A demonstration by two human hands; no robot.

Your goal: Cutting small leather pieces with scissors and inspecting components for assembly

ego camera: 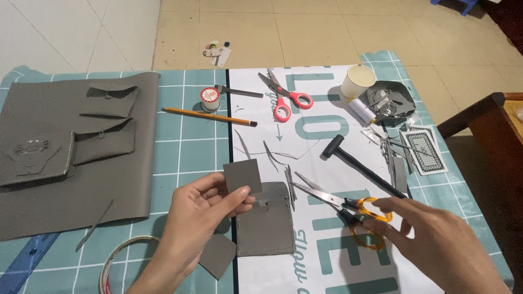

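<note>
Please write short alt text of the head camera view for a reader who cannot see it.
The left hand holds a small grey square piece above a grey pouch, while the right hand grips orange-handled scissors. Red-handled scissors, a pencil and a black hammer lie on the table.

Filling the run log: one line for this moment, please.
left hand: pinches grey leather square | right hand: on orange-handled scissors | grey pouch on mat
</note>
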